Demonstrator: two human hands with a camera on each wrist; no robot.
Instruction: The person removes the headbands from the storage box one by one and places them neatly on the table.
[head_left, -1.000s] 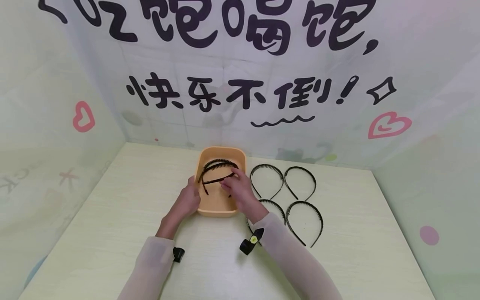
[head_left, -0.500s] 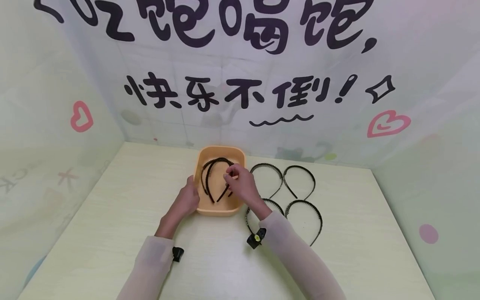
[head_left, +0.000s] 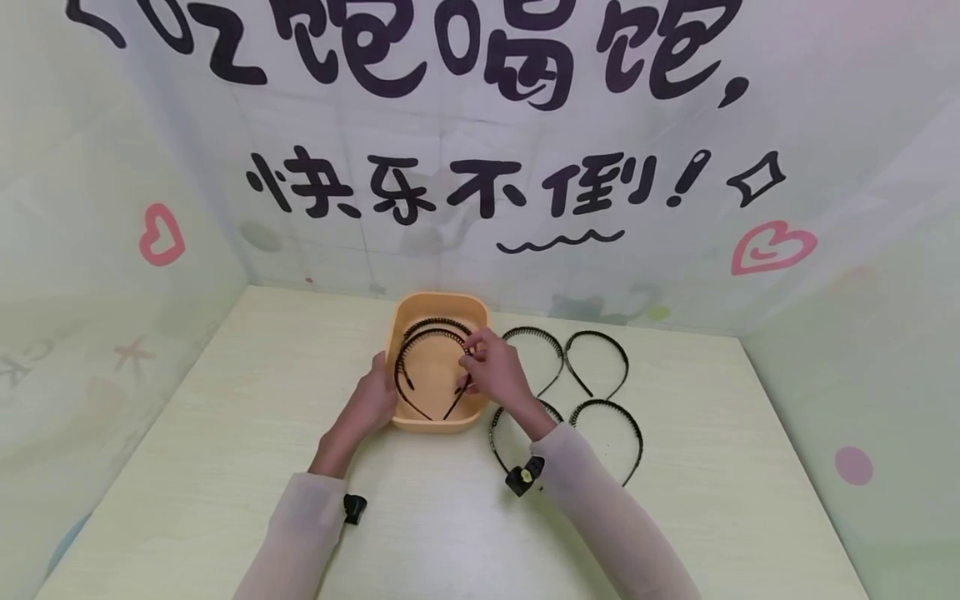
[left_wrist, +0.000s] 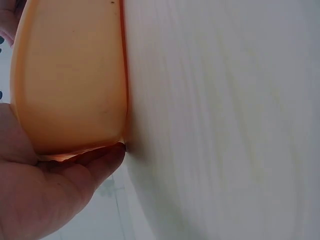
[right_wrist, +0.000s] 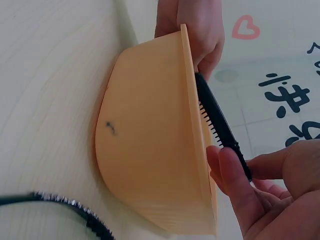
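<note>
My left hand [head_left: 375, 396] holds the orange plastic bin [head_left: 435, 427] by its left side. In the left wrist view the thumb is at the rim and the fingers reach around the end of the wall. Over the bin's right side, my right hand [head_left: 497, 368] pinches a black toothed headband [right_wrist: 219, 117] between thumb and fingers. That headband spans the bin's opening, its two ends pointing toward me. Behind it, inside the bin, shows another black headband [head_left: 438, 321], partly covered by the held one and my right hand.
Several black headbands lie on the pale table right of the bin, among them one at the back right [head_left: 603, 334] and one at the front right [head_left: 640, 433]. My right forearm overlaps the front ones. A printed curtain [head_left: 435, 275] stands close behind the bin.
The held headband has turned from lying crosswise in the bin to arch-up with its ends toward me, and come nearer. My right hand shifted slightly right; the left hand stayed on the bin.
</note>
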